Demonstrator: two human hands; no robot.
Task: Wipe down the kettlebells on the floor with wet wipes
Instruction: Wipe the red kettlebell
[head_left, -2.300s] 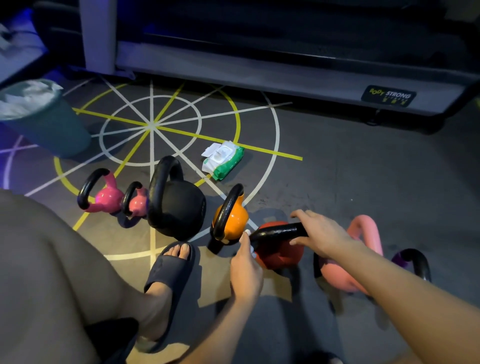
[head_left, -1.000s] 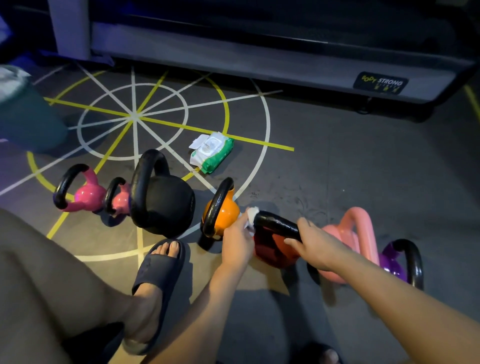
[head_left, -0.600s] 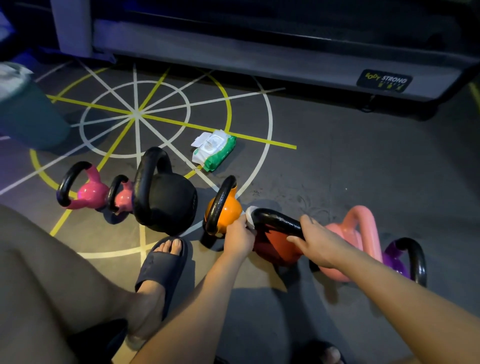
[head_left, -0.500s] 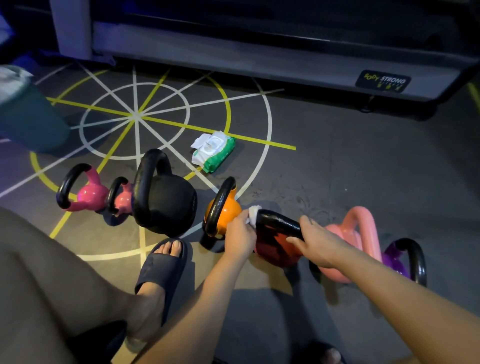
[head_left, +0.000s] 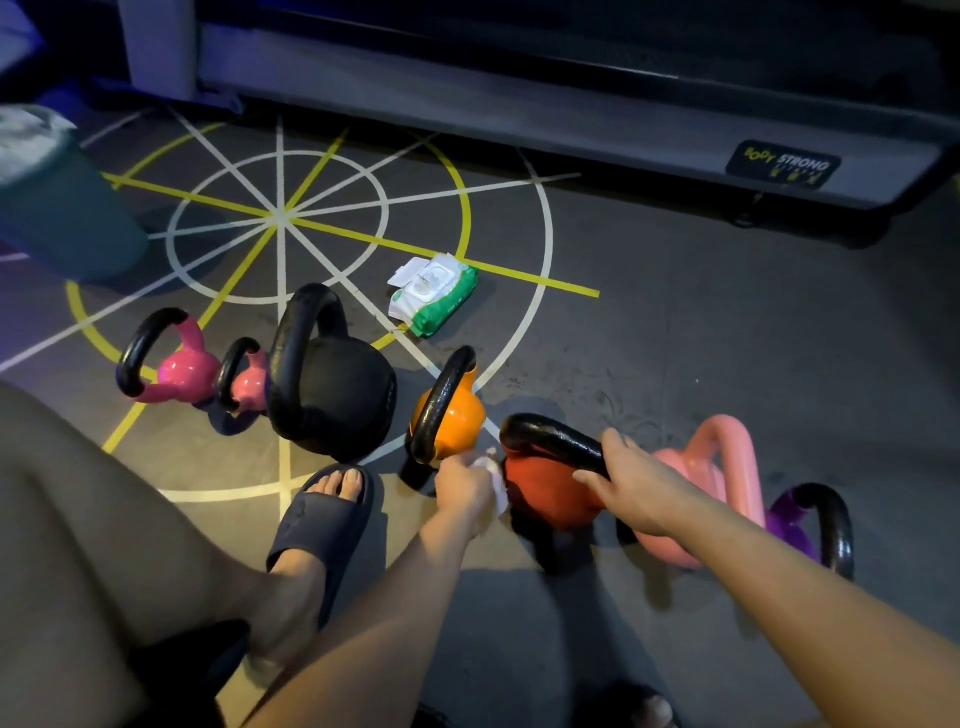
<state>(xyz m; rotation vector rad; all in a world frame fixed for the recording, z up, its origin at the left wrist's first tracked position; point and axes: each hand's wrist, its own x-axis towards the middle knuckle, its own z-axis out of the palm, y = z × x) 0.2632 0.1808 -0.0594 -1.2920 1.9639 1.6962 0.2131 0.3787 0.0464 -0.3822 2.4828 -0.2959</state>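
Several kettlebells stand in a row on the floor. My right hand grips the black handle of the red kettlebell and holds it tilted. My left hand holds a white wet wipe against the red kettlebell's left side. To the left stand the orange kettlebell, a big black kettlebell and two pink kettlebells. On the right are a light pink kettlebell and a purple kettlebell, partly hidden by my right arm.
A green and white wet wipe pack lies on the floor behind the kettlebells. A bin with white liner stands at far left. A machine base runs along the back. My foot in a dark slipper rests by the black kettlebell.
My left hand with the wipe has moved down from the near end of the red kettlebell's handle to its body's left side. My right hand keeps its grip on the handle.
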